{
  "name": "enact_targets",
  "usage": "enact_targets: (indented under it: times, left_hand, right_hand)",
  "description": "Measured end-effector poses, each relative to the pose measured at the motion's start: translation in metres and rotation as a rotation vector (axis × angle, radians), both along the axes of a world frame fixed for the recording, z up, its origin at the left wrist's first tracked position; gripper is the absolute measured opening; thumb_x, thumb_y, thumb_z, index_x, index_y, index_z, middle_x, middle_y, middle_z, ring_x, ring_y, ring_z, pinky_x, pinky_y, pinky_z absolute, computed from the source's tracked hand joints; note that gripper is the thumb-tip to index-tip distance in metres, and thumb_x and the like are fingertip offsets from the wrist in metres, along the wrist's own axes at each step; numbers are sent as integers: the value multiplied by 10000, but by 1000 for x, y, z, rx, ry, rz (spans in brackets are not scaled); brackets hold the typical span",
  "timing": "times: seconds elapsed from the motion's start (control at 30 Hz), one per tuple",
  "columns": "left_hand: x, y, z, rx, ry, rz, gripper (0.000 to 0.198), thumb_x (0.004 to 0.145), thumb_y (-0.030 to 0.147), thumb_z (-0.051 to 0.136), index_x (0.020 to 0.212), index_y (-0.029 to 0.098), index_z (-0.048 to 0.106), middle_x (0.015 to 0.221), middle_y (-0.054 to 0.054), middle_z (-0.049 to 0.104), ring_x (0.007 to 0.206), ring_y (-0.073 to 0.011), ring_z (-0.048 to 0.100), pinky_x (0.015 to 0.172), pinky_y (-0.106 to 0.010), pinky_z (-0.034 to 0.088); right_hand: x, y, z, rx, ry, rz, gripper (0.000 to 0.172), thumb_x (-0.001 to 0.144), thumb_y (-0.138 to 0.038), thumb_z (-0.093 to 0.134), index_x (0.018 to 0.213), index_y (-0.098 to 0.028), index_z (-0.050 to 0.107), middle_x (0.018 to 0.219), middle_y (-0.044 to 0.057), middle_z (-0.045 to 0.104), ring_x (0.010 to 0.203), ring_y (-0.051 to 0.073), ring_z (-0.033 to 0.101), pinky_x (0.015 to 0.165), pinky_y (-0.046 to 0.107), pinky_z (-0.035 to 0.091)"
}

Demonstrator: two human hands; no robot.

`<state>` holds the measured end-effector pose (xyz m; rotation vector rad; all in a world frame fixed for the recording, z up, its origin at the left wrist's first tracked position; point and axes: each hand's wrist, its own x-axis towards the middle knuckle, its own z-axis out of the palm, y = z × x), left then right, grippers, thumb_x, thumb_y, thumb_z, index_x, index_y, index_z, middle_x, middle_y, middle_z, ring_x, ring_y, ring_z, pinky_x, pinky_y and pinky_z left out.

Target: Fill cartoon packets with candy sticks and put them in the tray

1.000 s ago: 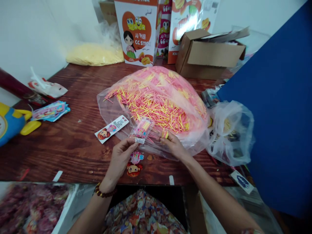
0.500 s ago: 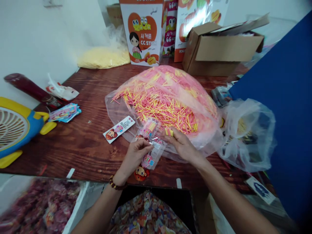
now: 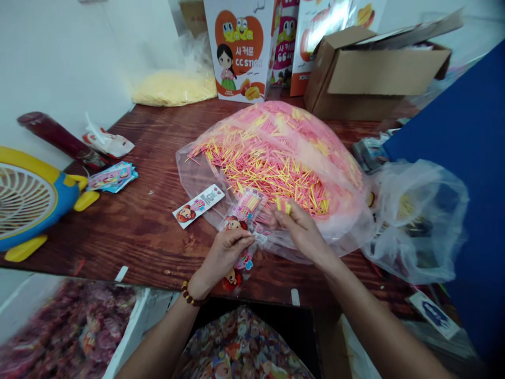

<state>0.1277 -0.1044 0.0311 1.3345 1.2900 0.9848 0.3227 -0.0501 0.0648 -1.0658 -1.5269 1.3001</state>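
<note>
My left hand (image 3: 229,250) pinches a small clear printed packet (image 3: 245,259) by its edge, low over the table's front. A short bundle of pink and yellow candy sticks (image 3: 283,206) is gripped between the thumb and fingers of my right hand (image 3: 298,226), to the right of the packet. Beyond my hands lies a large clear bag (image 3: 315,142), its mouth spread toward me and full of loose pink and yellow sticks (image 3: 268,176). A packet filled with sticks (image 3: 249,204) rests at the bag's near edge, and a white printed card (image 3: 198,206) lies left of it.
A blue and yellow fan (image 3: 35,200), a dark red bottle (image 3: 59,139) and blue packets (image 3: 112,177) stand or lie at left. Cartons (image 3: 240,52) and an open cardboard box (image 3: 379,73) line the back. A knotted clear bag (image 3: 418,221) sits right, beside a blue panel (image 3: 473,158).
The camera view has shifted slightly, moving the table's things a little to the right. Both hands keep their grips; the packet in my left hand is turned more edge-on.
</note>
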Motion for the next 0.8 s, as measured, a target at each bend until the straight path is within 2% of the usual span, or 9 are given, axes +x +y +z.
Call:
enact_targets:
  times: [0.07, 0.17, 0.27, 0.4, 0.57, 0.7, 0.8]
  left_hand:
    - [1, -1, -1, 42, 8, 14, 220, 834, 368, 659, 758, 193, 769, 692, -22, 669, 628, -144, 542, 609, -239, 420]
    - [4, -2, 0, 84, 11, 24, 212, 838, 366, 658, 768, 203, 774, 703, -28, 676, 640, -154, 553, 627, -250, 432]
    - [7, -2, 2, 109, 12, 36, 229, 847, 377, 651, 754, 204, 769, 690, -24, 666, 631, -151, 540, 625, -251, 428]
    - [5, -1, 0, 133, 23, 46, 243, 862, 385, 639, 768, 200, 764, 703, -23, 663, 653, -151, 540, 643, -252, 432]
    - [5, 0, -3, 130, -26, 73, 250, 869, 395, 631, 801, 187, 751, 718, -24, 653, 668, -145, 545, 636, -242, 440]
    - [8, 5, 3, 128, -93, 87, 208, 847, 367, 659, 843, 174, 737, 763, -19, 678, 704, -138, 575, 656, -230, 457]
    - [8, 10, 8, 102, -151, 84, 202, 837, 357, 671, 836, 165, 735, 767, -15, 686, 698, -131, 584, 659, -226, 467]
  right_hand:
    - [-7, -2, 6, -45, 227, -113, 150, 905, -374, 541, 945, -232, 568, 731, -15, 634, 691, 160, 608, 737, 314, 498]
    - [-22, -6, 15, -92, 450, -186, 148, 890, -355, 520, 992, -248, 526, 730, -18, 621, 740, 175, 647, 749, 338, 526]
    - [-36, -10, 17, -116, 509, -204, 134, 902, -364, 499, 987, -260, 500, 772, -12, 630, 807, 184, 675, 787, 362, 545]
    - [-46, -15, 6, -126, 557, -200, 123, 919, -350, 519, 994, -252, 515, 802, -6, 659, 878, 189, 695, 851, 376, 551]
    - [-44, -20, -3, -104, 474, -147, 130, 940, -341, 525, 1002, -242, 583, 904, 12, 726, 1012, 201, 687, 980, 399, 499]
    - [-35, -19, 6, -79, 218, -36, 191, 940, -328, 533, 1031, -221, 662, 1149, 44, 727, 1188, 210, 609, 1090, 388, 410]
    - [-31, -13, 14, -97, 223, 37, 255, 942, -352, 558, 1169, -246, 606, 1244, 44, 695, 1197, 203, 612, 1087, 393, 425]
